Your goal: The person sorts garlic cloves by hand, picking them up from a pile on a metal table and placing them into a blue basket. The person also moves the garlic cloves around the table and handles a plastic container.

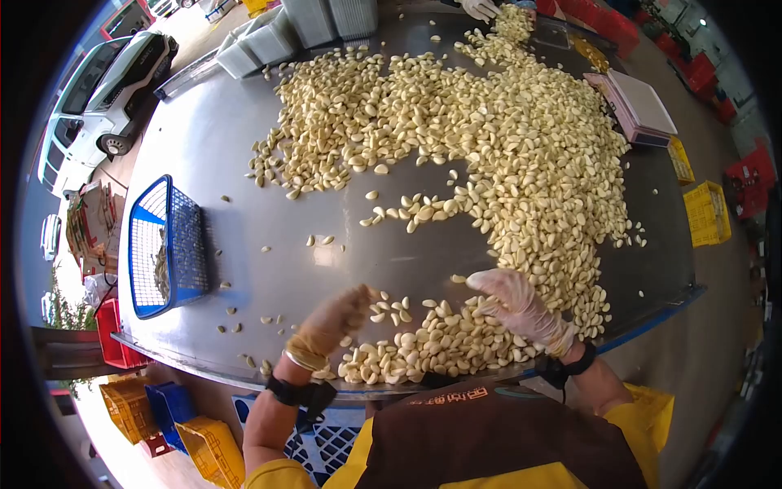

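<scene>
Peeled garlic cloves (pixel 554 171) lie in a broad heap over the metal table, with a smaller pile (pixel 432 346) along the near edge. My left hand (pixel 336 320), in a thin glove, is at the left end of that near pile. Its fingers are curled together, and whatever they may hold is hidden. At the pile's right end, my right hand (pixel 521 306), also gloved, reaches over the cloves with its fingers stretched toward the left. A single clove (pixel 459 279) lies just off its fingertips.
On the left of the table (pixel 285 236) stands a blue plastic basket (pixel 186 244) with some scraps inside. Clear plastic tubs (pixel 309 20) are stacked at the back. A scale (pixel 639 106) sits at the right edge. Another person's gloved hand (pixel 479 8) is at the far side.
</scene>
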{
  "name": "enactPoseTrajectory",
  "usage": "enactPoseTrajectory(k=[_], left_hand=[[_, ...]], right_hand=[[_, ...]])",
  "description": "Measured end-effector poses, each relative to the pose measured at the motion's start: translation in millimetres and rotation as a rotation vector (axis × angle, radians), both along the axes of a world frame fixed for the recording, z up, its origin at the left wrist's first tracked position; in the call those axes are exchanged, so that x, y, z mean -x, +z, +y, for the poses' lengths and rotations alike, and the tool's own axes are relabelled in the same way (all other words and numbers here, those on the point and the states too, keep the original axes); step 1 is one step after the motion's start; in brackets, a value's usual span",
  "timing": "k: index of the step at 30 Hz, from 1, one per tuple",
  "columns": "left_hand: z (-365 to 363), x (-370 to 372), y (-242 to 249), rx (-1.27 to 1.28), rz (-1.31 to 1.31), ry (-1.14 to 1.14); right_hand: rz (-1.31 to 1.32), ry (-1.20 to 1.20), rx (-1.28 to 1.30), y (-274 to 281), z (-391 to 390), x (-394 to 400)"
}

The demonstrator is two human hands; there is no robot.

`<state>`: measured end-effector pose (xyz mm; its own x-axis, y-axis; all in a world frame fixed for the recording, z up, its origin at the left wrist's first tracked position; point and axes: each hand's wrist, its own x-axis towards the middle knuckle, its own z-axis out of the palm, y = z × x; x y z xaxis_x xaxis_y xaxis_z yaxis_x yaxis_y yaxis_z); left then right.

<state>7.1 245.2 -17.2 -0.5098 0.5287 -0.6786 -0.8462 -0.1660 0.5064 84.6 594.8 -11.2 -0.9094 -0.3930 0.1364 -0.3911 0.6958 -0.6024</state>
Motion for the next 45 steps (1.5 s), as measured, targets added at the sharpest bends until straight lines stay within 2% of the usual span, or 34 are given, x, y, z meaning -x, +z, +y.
enactPoseTrajectory(k=[1, 3, 4, 5, 6, 7, 9, 10, 11, 12, 13, 14, 15, 17, 19, 21, 23, 24, 27, 28, 29, 31, 32, 34, 35, 37, 39, 40, 41, 42, 45], left_hand=[[-46, 15, 11, 0.176, 0.342, 0.104], [-145, 51, 43, 0.718, 0.787, 0.396], [-195, 69, 53, 0.888, 0.904, 0.574], [-304, 99, 26, 0.926, 0.974, 0.626], [-354, 107, 28, 1.210, 1.107, 0.569], [-382, 110, 29, 1.495, 1.230, 0.499], [-418, 109, 16, 2.245, 0.755, 0.065], [-438, 108, -12, 2.336, 0.732, -0.051], [-411, 93, -19, 2.260, 0.820, 0.027], [-397, 78, -36, 2.238, 0.966, 0.055], [-354, 51, -27, 2.152, 1.084, 0.167], [-344, 31, -32, 2.042, 1.315, 0.206], [-313, 5, -16, 1.894, 1.374, 0.285], [-307, -37, -11, 1.683, 1.341, 0.311], [-314, -68, -25, 1.734, 1.185, 0.429], [-329, -85, -61, 1.681, 1.070, 0.503], [-316, -90, -71, 1.835, 0.889, 0.374], [-312, -85, -67, 1.842, 0.878, 0.384], [-304, -79, -58, 1.799, 0.659, 0.418], [-305, -82, -61, 1.760, 0.727, 0.515], [-307, -84, -62, 1.726, 0.801, 0.611], [-310, -83, -66, 1.793, 0.802, 0.630], [-311, -83, -67, 1.803, 0.816, 0.633], [-308, -82, -64, 1.813, 0.830, 0.630], [-308, -83, -62, 1.812, 0.811, 0.628], [-306, -83, -62, 1.880, 0.783, 0.543], [-310, -82, -68, 1.850, 0.798, 0.588], [-309, -83, -68, 1.872, 0.798, 0.571], [-308, -82, -67, 1.896, 0.800, 0.556], [-308, -81, -67, 1.888, 0.776, 0.548], [-305, -80, -62, 1.860, 0.736, 0.505]], right_hand=[[-0.053, -0.107, -0.051, -8, 16, -6], [-0.051, -0.067, -0.198, -19, 40, -17], [-0.041, -0.046, -0.201, -19, 33, -12], [-0.044, 0.070, -0.206, -16, 28, -10], [-0.047, 0.178, -0.213, -13, 22, -10], [-0.037, 0.177, -0.225, -15, 14, -1], [0.136, 0.184, -0.182, -30, -6, 44], [0.117, 0.071, -0.090, -43, -12, 70], [0.098, -0.036, 0.008, -56, -18, 94], [0.225, -0.122, -0.070, -66, -25, 113], [0.352, -0.194, -0.132, -73, -41, 130], [0.434, -0.150, -0.124, -62, -68, 135], [0.410, -0.028, -0.138, -56, -95, 137], [0.332, 0.290, -0.119, -47, -152, 128], [0.192, 0.577, -0.133, -47, -201, 121], [0.224, 0.776, -0.079, -50, -258, 124], [0.224, 0.865, -0.036, -54, -319, 131], [0.221, 0.930, -0.008, -57, -349, 140], [0.213, 0.750, 0.054, -109, -445, 184], [0.206, 0.674, 0.094, -126, -474, 192], [0.198, 0.701, 0.099, -132, -496, 187], [0.367, 0.692, 0.065, -134, -533, 170], [0.229, 0.881, 0.135, -135, -544, 154], [0.033, 1.221, 0.270, -121, -539, 112], [-0.084, 1.249, 0.289, -128, -530, 85], [-0.085, 1.090, 0.233, -133, -471, 59], [-0.135, 1.273, 0.149, -109, -385, 63], [-0.112, 1.334, 0.191, -104, -340, 59], [-0.196, 1.357, 0.103, -90, -295, 56], [-0.197, 1.321, 0.086, -87, -251, 50], [-0.350, 1.195, -0.196, -46, -150, 55]])
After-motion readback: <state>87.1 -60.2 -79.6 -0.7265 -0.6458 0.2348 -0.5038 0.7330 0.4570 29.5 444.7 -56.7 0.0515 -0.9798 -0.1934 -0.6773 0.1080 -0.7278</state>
